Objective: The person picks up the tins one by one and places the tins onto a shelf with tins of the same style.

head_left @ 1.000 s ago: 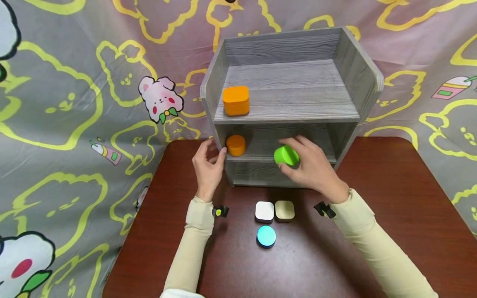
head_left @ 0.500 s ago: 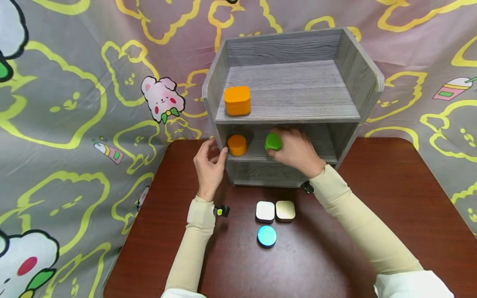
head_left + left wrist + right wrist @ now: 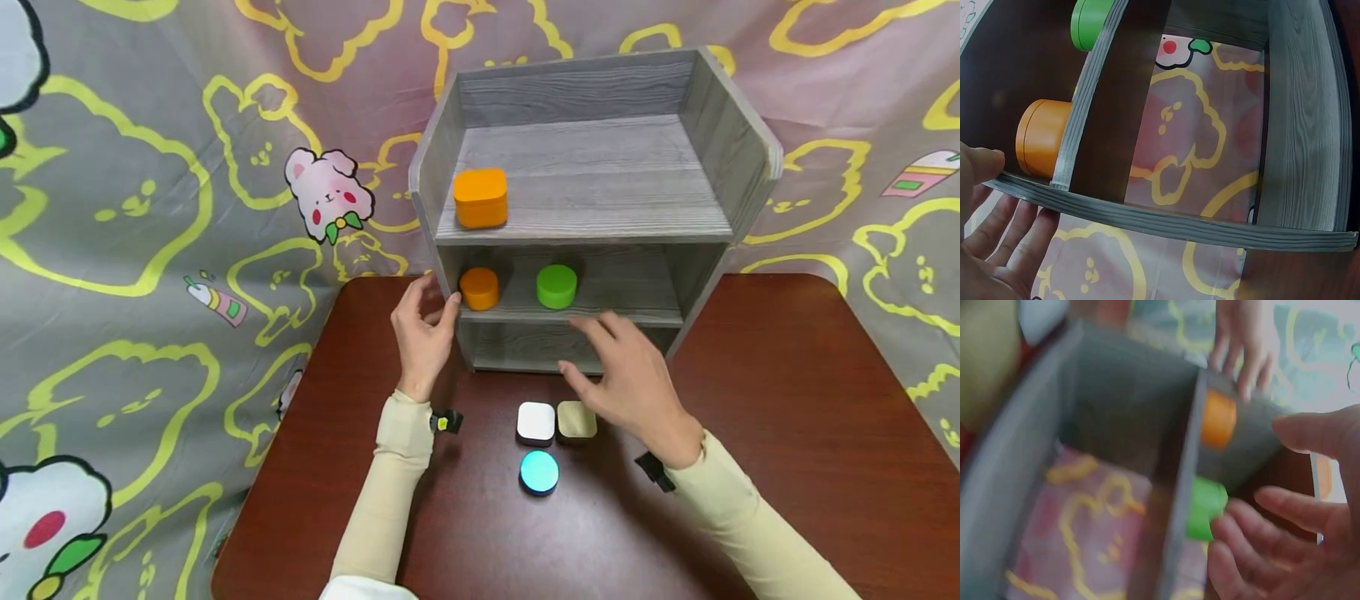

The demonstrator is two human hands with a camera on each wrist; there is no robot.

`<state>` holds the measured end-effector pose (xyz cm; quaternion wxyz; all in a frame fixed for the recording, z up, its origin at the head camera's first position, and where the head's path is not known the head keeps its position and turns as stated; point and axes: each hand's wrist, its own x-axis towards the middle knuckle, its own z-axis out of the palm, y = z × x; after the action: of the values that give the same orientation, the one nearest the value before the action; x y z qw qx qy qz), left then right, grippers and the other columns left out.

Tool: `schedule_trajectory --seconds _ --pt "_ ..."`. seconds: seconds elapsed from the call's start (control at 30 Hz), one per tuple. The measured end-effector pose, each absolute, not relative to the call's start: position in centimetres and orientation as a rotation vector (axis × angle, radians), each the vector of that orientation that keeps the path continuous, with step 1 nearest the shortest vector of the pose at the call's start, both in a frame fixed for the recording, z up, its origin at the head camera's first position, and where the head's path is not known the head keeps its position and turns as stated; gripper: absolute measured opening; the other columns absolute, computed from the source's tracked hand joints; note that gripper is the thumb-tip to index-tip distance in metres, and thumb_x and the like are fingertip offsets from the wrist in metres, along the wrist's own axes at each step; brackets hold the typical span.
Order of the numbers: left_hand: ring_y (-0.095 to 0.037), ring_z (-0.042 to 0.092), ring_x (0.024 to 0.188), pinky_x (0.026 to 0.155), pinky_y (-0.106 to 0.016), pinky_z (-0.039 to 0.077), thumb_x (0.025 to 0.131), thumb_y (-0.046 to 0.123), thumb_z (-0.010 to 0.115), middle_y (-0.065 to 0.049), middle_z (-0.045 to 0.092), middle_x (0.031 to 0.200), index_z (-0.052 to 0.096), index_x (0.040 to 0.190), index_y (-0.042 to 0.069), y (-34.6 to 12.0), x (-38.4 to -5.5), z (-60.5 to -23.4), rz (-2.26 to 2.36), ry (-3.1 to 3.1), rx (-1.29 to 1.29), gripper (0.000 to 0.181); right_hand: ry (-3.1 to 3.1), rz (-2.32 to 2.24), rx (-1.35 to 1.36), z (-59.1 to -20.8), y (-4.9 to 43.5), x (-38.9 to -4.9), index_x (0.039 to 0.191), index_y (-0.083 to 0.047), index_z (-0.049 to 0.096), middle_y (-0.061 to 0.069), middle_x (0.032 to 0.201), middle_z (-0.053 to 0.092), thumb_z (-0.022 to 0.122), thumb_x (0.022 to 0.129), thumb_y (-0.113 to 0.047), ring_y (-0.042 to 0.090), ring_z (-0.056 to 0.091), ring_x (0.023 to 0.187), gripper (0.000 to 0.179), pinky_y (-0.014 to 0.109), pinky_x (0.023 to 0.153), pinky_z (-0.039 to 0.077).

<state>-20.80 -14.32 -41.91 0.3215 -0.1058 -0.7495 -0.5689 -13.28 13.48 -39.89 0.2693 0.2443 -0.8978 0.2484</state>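
Note:
My left hand [image 3: 425, 337] grips the left side panel of a grey wooden shelf [image 3: 585, 317], thumb on the inner face and fingers on the outer, as the left wrist view [image 3: 1004, 234] shows. A green round box [image 3: 557, 287] sits on the middle shelf board, right of an orange round box [image 3: 479, 288] that stands close to the left panel. In front of the shelf, below the green box, my right hand [image 3: 630, 383] hangs in the air with its fingers spread and nothing held.
On the top board stands an orange square box [image 3: 481, 198]. A white square box [image 3: 536, 422], a beige square box [image 3: 577, 421] and a blue round box [image 3: 539, 472] lie on the dark red table [image 3: 787, 417] before the shelf. Patterned cloth [image 3: 135, 250] hangs behind.
My right hand carried the green round box leftward onto the middle board, let it go and drew back toward the front right. The left hand kept its hold on the panel.

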Motion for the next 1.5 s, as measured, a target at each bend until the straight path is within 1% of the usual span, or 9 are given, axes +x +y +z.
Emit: schedule_trajectory --seconds 0.13,0.27,0.37,0.5,0.73,0.9,1.1,1.27,1.5 --pt "-0.03 0.075 0.097 0.075 -0.018 0.062 0.092 0.01 0.079 -0.018 0.074 0.111 0.07 0.124 0.0 -14.3 -20.8 -41.8 -1.496 -1.971 -0.271 0.035 -2.591 0.675 0.756 -42.7 13.2 -9.8 0.115 -0.009 0.073 0.004 0.099 0.071 0.088 0.079 -0.027 0.019 0.067 0.079 0.043 0.037 0.063 0.056" --pt "-0.03 0.075 0.096 0.074 -0.021 0.063 0.091 0.01 0.08 -0.018 0.074 0.111 0.07 0.123 0.001 -14.2 -20.6 -41.8 -1.504 -1.971 -0.275 0.035 -2.736 0.622 0.85 -45.7 12.5 -7.5 0.113 -0.012 0.073 -0.003 0.097 0.067 0.091 0.076 -0.035 0.009 0.059 0.071 0.047 0.025 0.056 0.048" --pt "-0.03 0.075 0.097 0.074 -0.021 0.063 0.091 0.01 0.08 -0.018 0.074 0.112 0.07 0.124 0.002 -14.2 -20.7 -41.8 -1.507 -1.97 -0.275 0.035 -2.789 0.581 0.941 -47.6 11.8 -6.5 0.117 -0.014 0.072 -0.005 0.099 0.067 0.092 0.074 -0.041 0.01 0.063 0.076 0.055 0.026 0.057 0.05" --pt "-0.029 0.075 0.097 0.074 -0.02 0.063 0.091 0.01 0.08 -0.017 0.074 0.112 0.07 0.124 0.002 -14.2 -20.7 -41.7 -1.504 -1.969 -0.277 0.035 -2.812 0.523 1.03 -49.4 11.0 -5.7 0.121 -0.019 0.066 -0.005 0.103 0.068 0.093 0.071 -0.045 0.014 0.069 0.087 0.062 0.033 0.06 0.055" --pt "-0.029 0.075 0.097 0.075 -0.022 0.064 0.091 0.011 0.08 -0.017 0.074 0.113 0.071 0.124 0.002 -14.3 -20.5 -41.8 -1.493 -1.972 -0.279 0.035 -2.792 0.528 1.051 -50.3 9.7 -5.5 0.108 -0.019 0.059 -0.007 0.094 0.065 0.094 0.07 -0.035 0.011 0.066 0.079 0.054 0.028 0.058 0.053" --pt "-0.028 0.075 0.097 0.074 -0.024 0.064 0.091 0.011 0.08 -0.017 0.075 0.112 0.071 0.123 0.002 -14.4 -20.5 -41.7 -1.489 -1.975 -0.269 0.034 -2.71 0.592 1.056 -48.3 9.8 -6.4 0.111 -0.017 0.064 -0.007 0.089 0.065 0.093 0.069 -0.032 0.008 0.062 0.074 0.054 0.024 0.057 0.049" --pt "-0.03 0.075 0.098 0.074 -0.024 0.064 0.092 0.01 0.079 -0.018 0.073 0.112 0.07 0.122 -0.001 -14.3 -20.6 -41.5 -1.485 -1.978 -0.278 0.034 -2.624 0.64 0.863 -42.8 11.8 -9.5 0.117 -0.016 0.065 -0.003 0.092 0.067 0.092 0.071 -0.035 0.01 0.061 0.072 0.056 0.026 0.055 0.049" --pt "-0.03 0.075 0.097 0.074 -0.023 0.064 0.091 0.009 0.079 -0.018 0.073 0.111 0.07 0.123 0.0 -14.3 -20.6 -41.6 -1.493 -1.974 -0.27 0.034 -2.557 0.645 0.615 -38.6 14.6 -12.8 0.122 -0.01 0.066 0.009 0.099 0.072 0.087 0.077 -0.033 0.027 0.069 0.075 0.055 0.045 0.06 0.057" --pt "-0.029 0.075 0.099 0.076 -0.03 0.066 0.093 0.01 0.078 -0.017 0.073 0.113 0.07 0.125 0.002 -14.3 -20.6 -41.8 -1.511 -1.977 -0.267 0.034 -2.574 0.646 0.223 -36.1 17.8 -15.5 0.122 0.001 0.064 0.027 0.105 0.07 0.078 0.085 -0.029 0.049 0.066 0.086 0.05 0.067 0.065 0.052"
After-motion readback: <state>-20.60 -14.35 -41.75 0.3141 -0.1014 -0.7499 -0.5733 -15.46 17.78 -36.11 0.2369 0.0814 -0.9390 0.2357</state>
